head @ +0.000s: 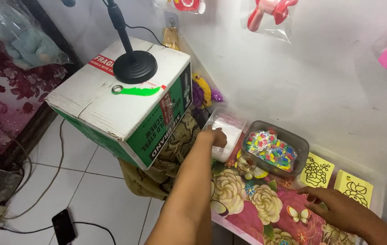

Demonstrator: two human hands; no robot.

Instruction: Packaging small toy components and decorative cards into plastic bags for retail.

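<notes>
Head view: the left hand reaches well forward, fingers curled down into a clear bag of white pieces; whether it pinches anything cannot be told. Just to its right sits a grey tub of multicoloured bits. The right hand rests near the body, fingers spread flat on the flowered surface, just short of two yellow line-art cards. Left of the reaching arm stands a cardboard box.
</notes>
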